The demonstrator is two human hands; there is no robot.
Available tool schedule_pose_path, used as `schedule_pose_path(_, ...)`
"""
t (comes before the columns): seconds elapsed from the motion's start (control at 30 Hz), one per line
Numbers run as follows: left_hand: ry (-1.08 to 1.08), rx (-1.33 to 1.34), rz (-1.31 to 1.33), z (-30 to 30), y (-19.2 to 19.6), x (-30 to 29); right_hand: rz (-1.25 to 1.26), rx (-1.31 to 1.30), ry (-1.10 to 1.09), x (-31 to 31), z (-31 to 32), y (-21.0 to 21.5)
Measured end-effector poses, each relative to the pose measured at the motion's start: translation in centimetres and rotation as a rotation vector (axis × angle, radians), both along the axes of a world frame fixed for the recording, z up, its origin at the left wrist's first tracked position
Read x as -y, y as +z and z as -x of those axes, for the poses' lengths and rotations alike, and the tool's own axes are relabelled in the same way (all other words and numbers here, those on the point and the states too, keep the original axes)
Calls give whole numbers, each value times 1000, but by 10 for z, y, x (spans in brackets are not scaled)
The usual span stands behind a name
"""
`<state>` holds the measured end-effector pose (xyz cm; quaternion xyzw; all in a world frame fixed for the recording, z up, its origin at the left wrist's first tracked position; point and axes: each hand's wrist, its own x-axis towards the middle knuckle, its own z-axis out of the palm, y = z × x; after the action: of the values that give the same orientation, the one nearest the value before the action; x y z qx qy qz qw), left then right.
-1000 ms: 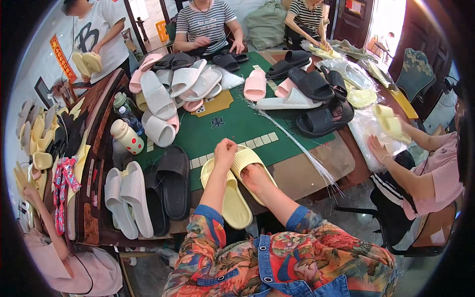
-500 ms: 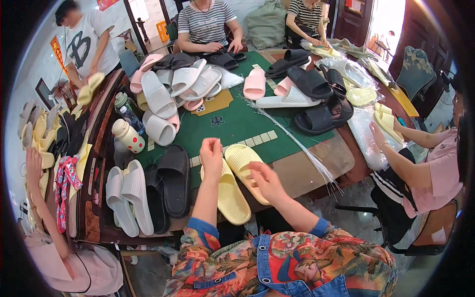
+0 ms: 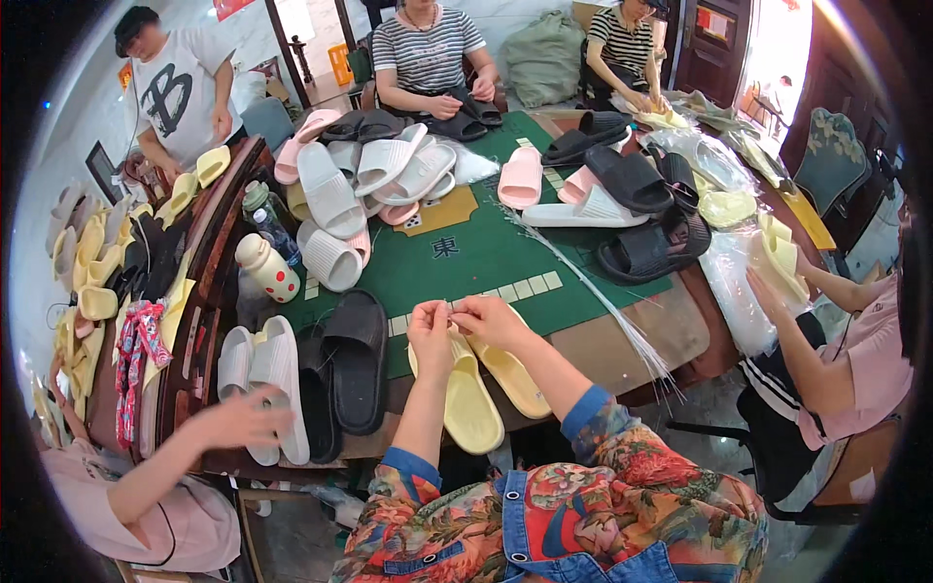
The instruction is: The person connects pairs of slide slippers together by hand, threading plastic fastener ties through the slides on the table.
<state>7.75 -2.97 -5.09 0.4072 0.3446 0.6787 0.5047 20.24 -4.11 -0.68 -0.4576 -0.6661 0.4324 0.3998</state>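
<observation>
A person in a floral shirt and denim bib works over a pair of yellow slippers (image 3: 486, 394) at the near edge of a green-topped surface (image 3: 476, 262), both hands raised just above the footwear. The left hand (image 3: 431, 335) and the right hand (image 3: 489, 321) meet fingertip to fingertip, fingers pinched closed as if on something thin; what they pinch is too small to make out. The slippers lie side by side directly beneath the hands, their long axes running from far to near and fanning slightly outward, the heels overhanging the near edge toward the person's body. The left hand sits over the left slipper and the right hand over the right one, neither clearly nearer to the pair.

Just right of the hands, a bundle of thin pale strands (image 3: 593, 296) lies slantwise across the surface, its loose ends trailing off the near right edge. To the left, black slippers (image 3: 355, 355) and white slippers (image 3: 262, 374) lie in a row, where another person's hand (image 3: 243, 418) reaches in from the near left. A heap of white and pink slippers (image 3: 369, 180) fills the far left of the surface, with more black slippers (image 3: 646, 219) at the far right, beside clear plastic bags (image 3: 739, 282) that a seated co-worker handles.
</observation>
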Motion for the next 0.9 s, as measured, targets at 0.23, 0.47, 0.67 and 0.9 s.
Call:
schedule_pose_path(0.23,-23,-208,-29,-5,-4,-6,-5,-344,-353,-15,-13,-33)
schedule_pose_path(0.47,-96,-126,40,-1,0,-5,-20,-298,-309,-14,-4,-25)
schedule_pose_path(0.67,-105,-111,53,-4,-5,-1,-9,-231,-266,-10,-4,-27)
schedule_pose_path(0.9,-79,-124,49,-5,-9,2,-120,-48,-354,4,3,-15)
